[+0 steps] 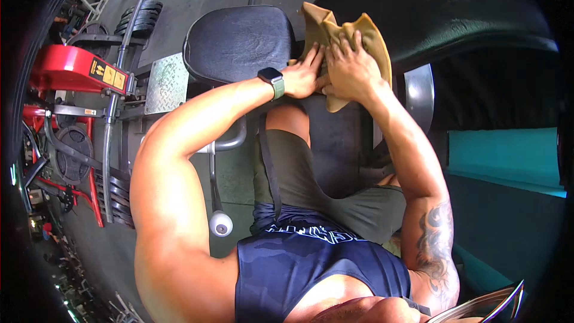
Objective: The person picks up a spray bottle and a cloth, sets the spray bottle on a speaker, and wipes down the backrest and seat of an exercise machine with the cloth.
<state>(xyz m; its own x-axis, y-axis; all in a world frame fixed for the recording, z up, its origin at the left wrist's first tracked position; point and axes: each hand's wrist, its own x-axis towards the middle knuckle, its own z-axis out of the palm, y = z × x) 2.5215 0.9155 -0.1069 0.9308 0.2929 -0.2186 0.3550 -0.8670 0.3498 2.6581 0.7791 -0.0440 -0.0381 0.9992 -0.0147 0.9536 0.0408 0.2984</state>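
Observation:
A tan cloth (376, 49), with a yellowish border and crumpled folds, is bunched up in front of me beside a black padded seat. My right hand (354, 69) lies over its middle, fingers spread and pressing into the folds. Beside it, my left hand (306, 72) is at the cloth's left edge, fingers pointing away from me and thumb close to the right hand. A smartwatch (271, 78) with a green band sits on my left wrist. What lies under the cloth is hidden by it and by both hands.
The black padded seat (237, 42) adjoins my left hand. A large black pad (430, 13) curves along the right. Red gym equipment (71, 69), a diamond-plate metal step (167, 83) and stacked weight plates (139, 18) stand left. A white-ended lever (220, 223) projects near my left side.

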